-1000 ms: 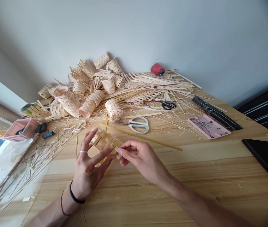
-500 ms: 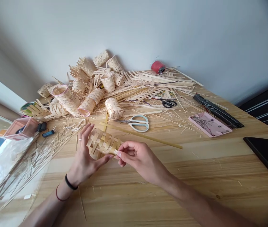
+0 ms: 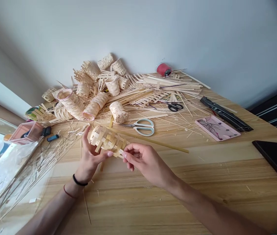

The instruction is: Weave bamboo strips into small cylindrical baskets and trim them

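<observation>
A small woven basket [image 3: 109,140] of pale and yellowish strips lies on its side between my two hands, just above the wooden table [image 3: 177,202]. My left hand [image 3: 90,156] cups its left end, thumb along the near side and fingers partly hidden behind the weave. At the right end, my right hand [image 3: 138,156] pinches the tips of the strips between thumb and forefinger. A yellow strip [image 3: 162,144] runs behind the basket to the right. Beyond it lie white-handled scissors [image 3: 144,127].
Several finished and half-finished baskets [image 3: 71,104] pile up at the back left among loose strips [image 3: 172,81]. Black scissors [image 3: 175,106], a red spool [image 3: 164,69], a pink tray [image 3: 217,128] with pins and a black tool [image 3: 226,114] lie rightward. A pink box [image 3: 27,132] stands left.
The basket has turned a little, so other strips face up. My left hand has shifted slightly right along with its wrist; my right hand still pinches the right end.
</observation>
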